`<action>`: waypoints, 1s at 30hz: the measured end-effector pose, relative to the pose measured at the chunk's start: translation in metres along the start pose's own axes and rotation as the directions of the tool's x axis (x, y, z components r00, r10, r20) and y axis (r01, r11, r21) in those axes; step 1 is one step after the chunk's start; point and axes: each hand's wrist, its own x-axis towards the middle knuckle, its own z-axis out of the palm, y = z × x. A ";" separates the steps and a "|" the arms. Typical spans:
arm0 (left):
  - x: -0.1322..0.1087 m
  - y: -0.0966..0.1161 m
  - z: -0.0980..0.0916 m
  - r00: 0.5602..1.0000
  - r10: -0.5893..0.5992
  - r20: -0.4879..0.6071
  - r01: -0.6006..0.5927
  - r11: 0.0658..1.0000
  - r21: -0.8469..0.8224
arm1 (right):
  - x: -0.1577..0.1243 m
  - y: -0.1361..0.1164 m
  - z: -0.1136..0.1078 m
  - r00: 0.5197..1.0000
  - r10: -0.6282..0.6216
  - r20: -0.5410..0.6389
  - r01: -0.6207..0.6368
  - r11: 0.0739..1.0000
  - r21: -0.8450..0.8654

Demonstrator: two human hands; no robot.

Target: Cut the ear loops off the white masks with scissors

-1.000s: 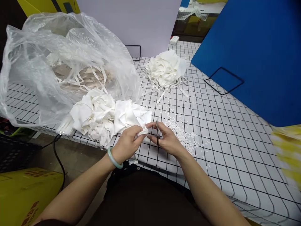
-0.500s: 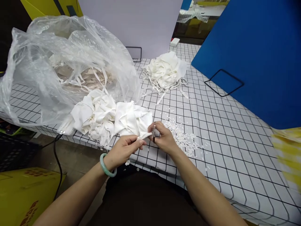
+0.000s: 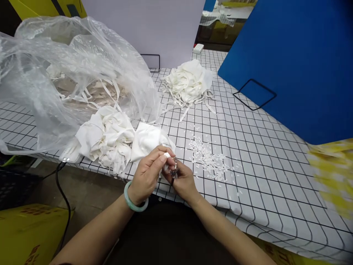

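Note:
My left hand (image 3: pixel 149 173), with a pale green bangle at its wrist, pinches the edge of a white cloth piece (image 3: pixel 146 138). The rest of that piece lies on the table's near side. My right hand (image 3: pixel 184 182) meets it at the fingertips and is closed round small metal thread snips (image 3: pixel 174 172), partly hidden by the fingers. Left of the cloth piece is a crumpled heap of white cloth (image 3: pixel 109 134). Many small white clippings (image 3: pixel 208 158) are scattered on the table to the right of my hands.
A clear plastic bag (image 3: pixel 132 55) with more cloth inside stands at the left. Farther back lies a pile of white cloth with straps (image 3: pixel 190 81). A lilac panel (image 3: pixel 143 29) and a blue panel (image 3: pixel 298 66) rise behind the grid-patterned tablecloth (image 3: pixel 264 169).
My hands have come together, the left moving right and up, the right slightly left and down. The cloth edge is now bunched between the fingers. The view has shifted a little.

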 end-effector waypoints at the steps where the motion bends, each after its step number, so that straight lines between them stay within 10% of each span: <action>1: 0.001 0.000 0.001 1.000 0.007 -0.019 -0.006 1.000 0.019 | 0.000 -0.004 -0.003 0.999 -0.015 0.041 0.015 1.000 0.002; 10: -0.003 0.000 0.009 0.978 0.196 0.072 -0.208 0.889 0.407 | 0.005 -0.057 -0.062 0.976 -0.042 0.214 0.131 0.898 -0.421; 30: -0.001 -0.008 0.016 0.951 0.242 0.195 -0.307 0.824 0.476 | -0.003 -0.057 -0.062 0.979 0.012 0.205 0.088 0.878 -0.470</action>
